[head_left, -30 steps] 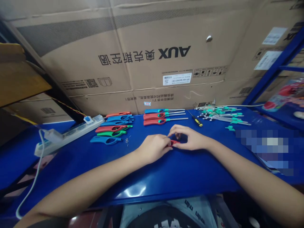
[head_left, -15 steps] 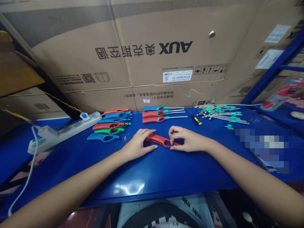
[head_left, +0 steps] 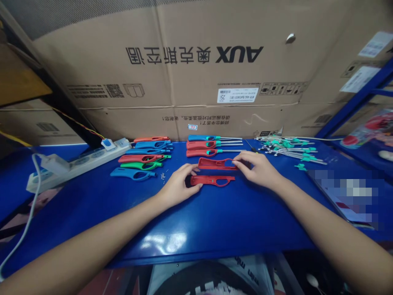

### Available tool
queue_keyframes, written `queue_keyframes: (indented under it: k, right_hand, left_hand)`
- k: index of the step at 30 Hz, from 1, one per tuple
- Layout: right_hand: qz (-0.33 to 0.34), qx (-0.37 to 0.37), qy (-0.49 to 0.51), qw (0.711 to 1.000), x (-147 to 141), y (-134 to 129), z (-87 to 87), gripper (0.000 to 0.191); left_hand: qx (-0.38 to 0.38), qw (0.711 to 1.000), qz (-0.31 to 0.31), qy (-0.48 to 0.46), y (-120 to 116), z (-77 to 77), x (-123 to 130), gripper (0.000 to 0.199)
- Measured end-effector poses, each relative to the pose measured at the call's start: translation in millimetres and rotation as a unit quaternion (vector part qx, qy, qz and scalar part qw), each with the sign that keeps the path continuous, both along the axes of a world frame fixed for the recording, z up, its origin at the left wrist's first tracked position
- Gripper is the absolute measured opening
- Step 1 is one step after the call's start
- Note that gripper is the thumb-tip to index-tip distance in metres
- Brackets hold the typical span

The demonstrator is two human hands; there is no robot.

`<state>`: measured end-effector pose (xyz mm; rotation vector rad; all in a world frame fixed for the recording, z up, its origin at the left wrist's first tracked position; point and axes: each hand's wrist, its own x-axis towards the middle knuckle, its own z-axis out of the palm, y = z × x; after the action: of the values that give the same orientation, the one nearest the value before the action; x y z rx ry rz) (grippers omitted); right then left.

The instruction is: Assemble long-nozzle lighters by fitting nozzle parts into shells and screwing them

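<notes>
Two red lighter shell halves lie one behind the other on the blue table, hollow sides showing. The rear red half (head_left: pixel 215 164) has its right end pinched between the thumb and finger of my right hand (head_left: pixel 256 167). My left hand (head_left: pixel 180 181) is at the left ends of both halves, fingers apart, with fingertips at the rear half and the thumb touching the front red half (head_left: pixel 211 180). Behind them are red and blue lighters (head_left: pixel 201 144) with metal rods. A screwdriver (head_left: pixel 252 148) is partly hidden behind my right hand.
Blue, red, green and orange handles (head_left: pixel 133 174) lie at the left near small screws (head_left: pixel 163 176) and a power strip (head_left: pixel 82 164). Green-tipped rods with wires (head_left: pixel 299 149) are at the back right. A large carton (head_left: pixel 172 82) stands behind the blue table (head_left: pixel 196 229).
The single red handle is now two separate halves, the rear one moved back by my right hand. My left hand remains at the left end. The view has shifted slightly.
</notes>
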<state>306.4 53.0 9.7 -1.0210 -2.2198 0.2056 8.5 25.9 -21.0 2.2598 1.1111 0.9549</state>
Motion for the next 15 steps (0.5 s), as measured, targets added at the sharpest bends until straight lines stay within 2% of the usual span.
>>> queue_keyframes:
  k: [2, 3, 5, 7, 10, 15]
  right_hand:
    - [0.010, -0.055, 0.007, 0.998, 1, -1, 4.6, 0.024]
    - [0.036, -0.099, -0.002, 0.994, 2, -3, 6.8, 0.025]
    - [0.105, -0.195, -0.046, 0.974, 2, -5, 9.4, 0.026]
    - [0.146, -0.256, -0.094, 0.951, 1, -7, 8.6, 0.027]
    - [0.133, -0.269, -0.119, 0.946, -1, -7, 2.9, 0.030]
    - [0.128, -0.228, -0.109, 0.959, -1, -3, -3.9, 0.042]
  left_hand:
    - [0.000, 1.000, -0.008, -0.003, -1, -0.6, 0, 0.042]
    - [-0.003, 1.000, -0.013, -0.002, -1, -0.8, 0, 0.042]
    - [-0.008, 1.000, -0.019, -0.001, 0, -1.3, 0, 0.044]
    - [-0.009, 1.000, -0.022, 0.000, 0, -1.6, -1, 0.046]
    - [0.001, 1.000, -0.022, 0.002, 0, -0.2, -1, 0.043]
    - [0.034, 0.999, -0.033, 0.019, -10, 10.1, 3, 0.023]
